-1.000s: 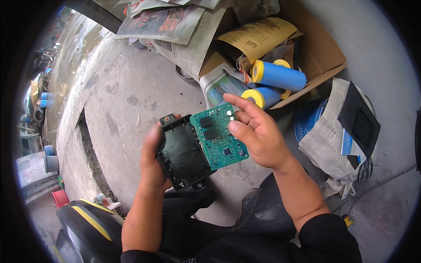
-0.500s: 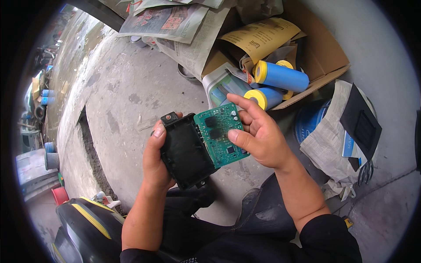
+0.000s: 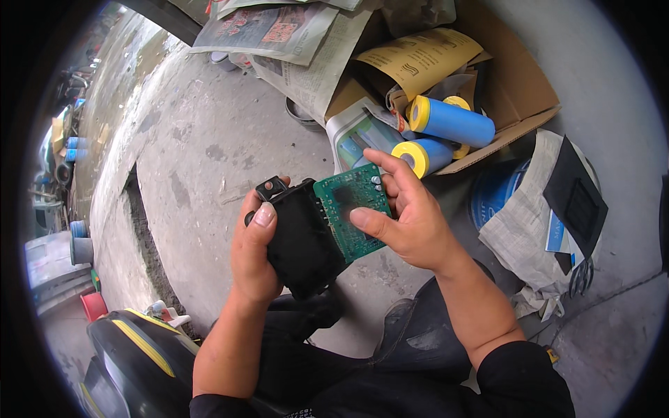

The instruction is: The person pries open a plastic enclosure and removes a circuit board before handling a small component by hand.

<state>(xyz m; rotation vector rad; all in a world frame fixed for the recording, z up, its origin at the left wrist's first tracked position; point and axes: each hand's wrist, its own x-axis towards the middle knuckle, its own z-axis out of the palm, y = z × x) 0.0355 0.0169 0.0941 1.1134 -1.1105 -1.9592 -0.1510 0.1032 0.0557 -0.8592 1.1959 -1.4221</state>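
Note:
My left hand [image 3: 256,244] is closed round the left side of a black plastic housing [image 3: 303,240], its thumb near a bracket with a hole at the top corner. A green circuit board [image 3: 364,240] sticks out from the housing's right side, tilted, with small parts and a dark smudged patch on its face. My right hand [image 3: 411,216] grips the board's right edge. Its thumb lies on the face, other fingers are behind, and the index finger extends along the upper edge. Where the board meets the housing, a row of small contacts shows. Both are held above the floor.
A cardboard box [image 3: 519,90] with blue and yellow rolls [image 3: 456,122] and brown paper stands ahead right. Newspapers [image 3: 275,35] hang at its left. At right, a paper-covered blue bucket [image 3: 498,191] carries a black sheet [image 3: 575,198]. A black and yellow object [image 3: 139,355] lies at lower left.
The housing has turned and shifted slightly right, and my left thumb now lies further over it. The board shows less beyond the housing, and my right thumb has slid left on it.

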